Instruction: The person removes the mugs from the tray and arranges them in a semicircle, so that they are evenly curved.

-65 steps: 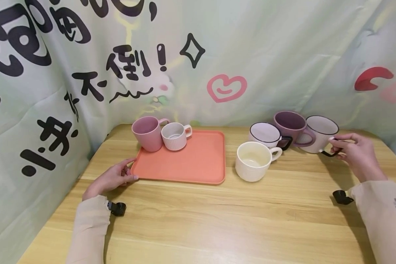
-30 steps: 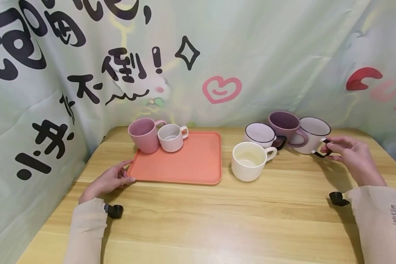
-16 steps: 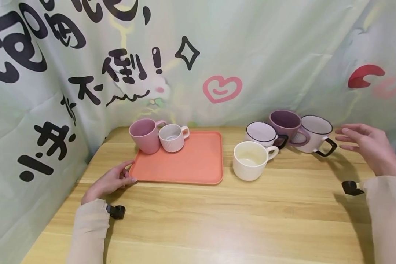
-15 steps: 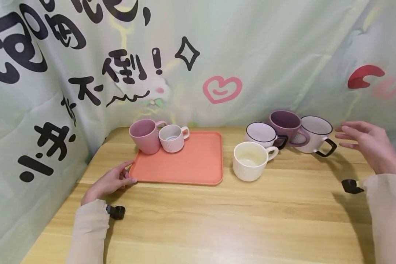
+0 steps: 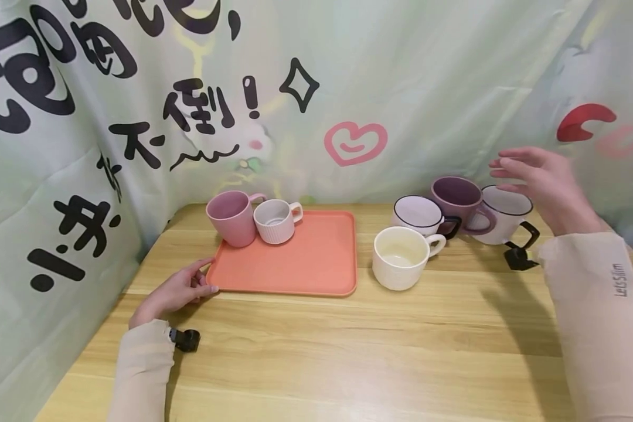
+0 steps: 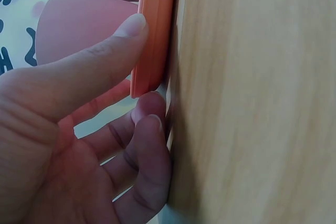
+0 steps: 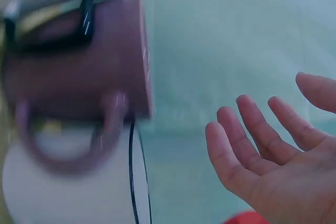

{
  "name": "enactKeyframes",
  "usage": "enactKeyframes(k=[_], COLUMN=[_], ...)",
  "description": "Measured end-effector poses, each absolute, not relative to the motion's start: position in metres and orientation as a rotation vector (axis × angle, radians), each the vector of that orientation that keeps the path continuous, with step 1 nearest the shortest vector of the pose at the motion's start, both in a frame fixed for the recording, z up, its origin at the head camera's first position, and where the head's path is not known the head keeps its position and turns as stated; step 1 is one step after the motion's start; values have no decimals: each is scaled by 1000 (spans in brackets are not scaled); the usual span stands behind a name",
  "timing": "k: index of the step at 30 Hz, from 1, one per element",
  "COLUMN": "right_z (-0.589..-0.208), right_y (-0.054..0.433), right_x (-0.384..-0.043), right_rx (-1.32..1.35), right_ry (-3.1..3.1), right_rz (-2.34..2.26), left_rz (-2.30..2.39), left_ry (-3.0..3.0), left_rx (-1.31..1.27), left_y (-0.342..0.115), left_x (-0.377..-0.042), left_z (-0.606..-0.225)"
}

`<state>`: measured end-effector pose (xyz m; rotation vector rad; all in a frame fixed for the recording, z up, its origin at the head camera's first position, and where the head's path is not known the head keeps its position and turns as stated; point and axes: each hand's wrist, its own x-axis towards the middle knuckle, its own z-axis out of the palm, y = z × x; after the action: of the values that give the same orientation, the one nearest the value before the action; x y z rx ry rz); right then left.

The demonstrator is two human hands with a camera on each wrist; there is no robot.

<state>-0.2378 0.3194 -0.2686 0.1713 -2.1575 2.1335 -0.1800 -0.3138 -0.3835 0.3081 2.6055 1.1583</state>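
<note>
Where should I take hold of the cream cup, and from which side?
Probably by its handle, from the right: the cream cup stands upright, its loop pointing right, the same side as the right hand. Mind the black handle close behind.

Wood-grain table point(image 5: 322, 357) bears an orange tray point(image 5: 300, 264) at left; right of it stand, upright, a cream cup point(image 5: 397, 266), a black-rimmed white cup point(image 5: 417, 214), a purple mug point(image 5: 455, 205) and, rightmost, a white mug point(image 5: 498, 227).

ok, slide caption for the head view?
Left hand grips a corner of the orange tray bearing a pink mug and ribbed white cup; right hand hovers, empty, near the purple mug.
</note>
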Motion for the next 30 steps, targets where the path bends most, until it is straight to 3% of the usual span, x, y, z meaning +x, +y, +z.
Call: enactKeyframes(k=[30], right_z=[-251], right_y=[182], right_x=[-275], right_rx=[264], right_ry=[-2433], right_rz=[2042], left_rz=[1150], left_ry=[2610], left_rx=[309], left_y=[-315], left_x=[-179], left_z=[-381])
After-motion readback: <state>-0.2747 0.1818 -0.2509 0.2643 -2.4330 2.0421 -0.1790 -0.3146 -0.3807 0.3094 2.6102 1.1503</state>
